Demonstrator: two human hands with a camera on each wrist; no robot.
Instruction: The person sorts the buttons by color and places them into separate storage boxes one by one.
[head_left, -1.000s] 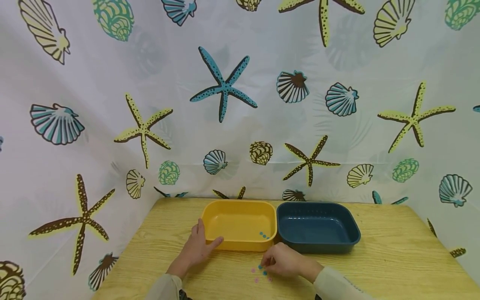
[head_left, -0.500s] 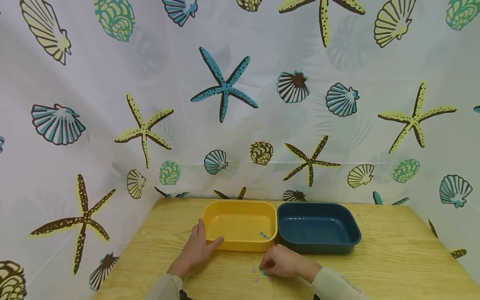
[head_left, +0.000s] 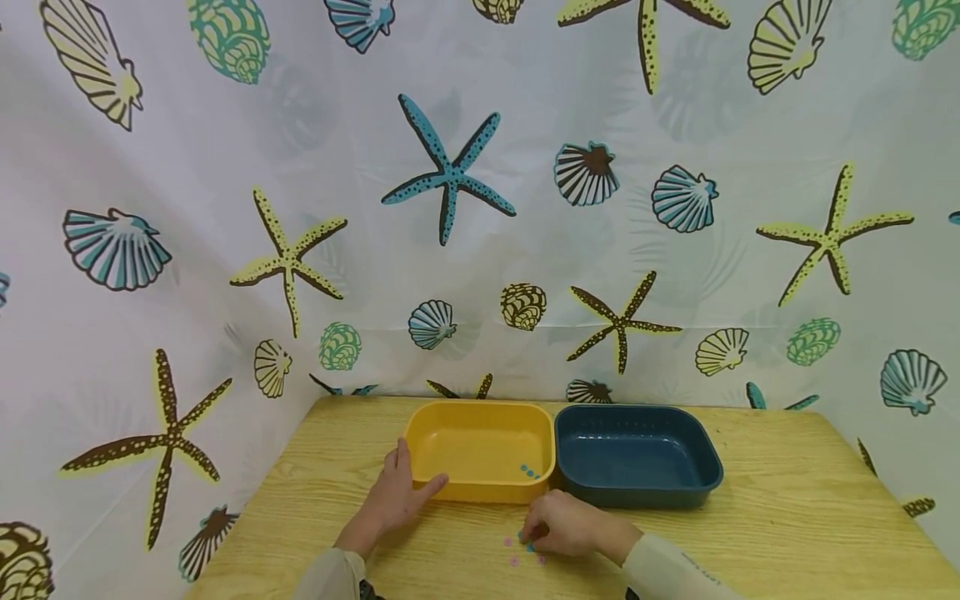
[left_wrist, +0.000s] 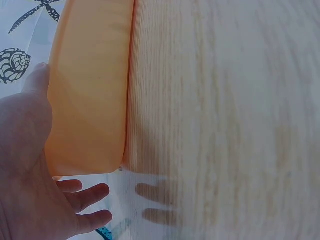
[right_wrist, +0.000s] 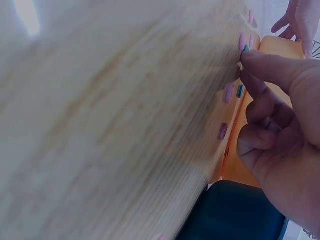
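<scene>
My left hand (head_left: 397,492) rests at the left front corner of a yellow plastic bin (head_left: 480,493). In the left wrist view its thumb lies along the bin's rim, with the straight fingers spread past the end wall. In front of the bins, my right hand (head_left: 566,523) is low at the table, thumb and forefinger pinching a small blue button (right_wrist: 245,48) at their tips. Another blue button (right_wrist: 240,91) and several pink buttons (right_wrist: 228,93) lie on the table around those fingertips. Several blue buttons (head_left: 530,473) are inside the yellow bin near its right front corner.
A dark blue bin (head_left: 637,497) stands against the right side of the yellow one. Both sit on a wood-grain table (head_left: 780,500). A white curtain (head_left: 525,108) printed with shells and starfish hangs behind and at both sides.
Very little differs. My right fingertips have closed in on the blue button and now cover more of it. The left hand and both bins have stayed put.
</scene>
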